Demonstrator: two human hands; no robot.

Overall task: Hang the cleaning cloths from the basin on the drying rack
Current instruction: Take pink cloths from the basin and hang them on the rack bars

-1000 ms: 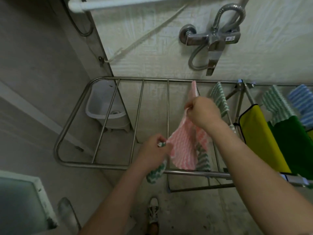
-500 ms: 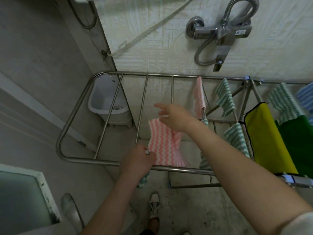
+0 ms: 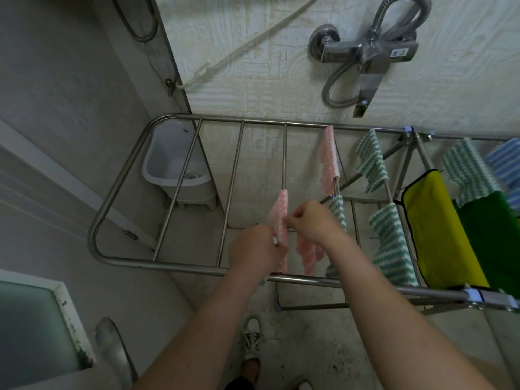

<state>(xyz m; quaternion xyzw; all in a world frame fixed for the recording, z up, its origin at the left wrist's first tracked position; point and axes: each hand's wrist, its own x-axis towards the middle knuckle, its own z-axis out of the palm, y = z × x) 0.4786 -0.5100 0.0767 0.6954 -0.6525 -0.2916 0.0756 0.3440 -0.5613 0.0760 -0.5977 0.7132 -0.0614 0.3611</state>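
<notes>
A pink-and-white striped cloth [image 3: 281, 212] lies draped over a rod of the steel drying rack [image 3: 118, 192], hanging down both sides. My left hand [image 3: 253, 250] grips its left flap, and a bit of green-striped cloth peeks out under that hand. My right hand [image 3: 309, 220] pinches the cloth's right flap close to the rod. Another pink cloth [image 3: 327, 159] hangs on the neighbouring rod. Green-striped cloths [image 3: 371, 161] hang further right.
A yellow cloth [image 3: 439, 232], a dark green cloth [image 3: 489, 235] and a blue-striped cloth [image 3: 503, 161] hang at the right. A white plastic basin [image 3: 168, 164] stands on the floor beyond the rack. A wall tap [image 3: 368, 57] juts out above. My shoe [image 3: 251, 339] is below.
The pink cloth has gone from spread between my hands to draped over a rod. My right hand came back down from the rod's far part to pinch the cloth.
</notes>
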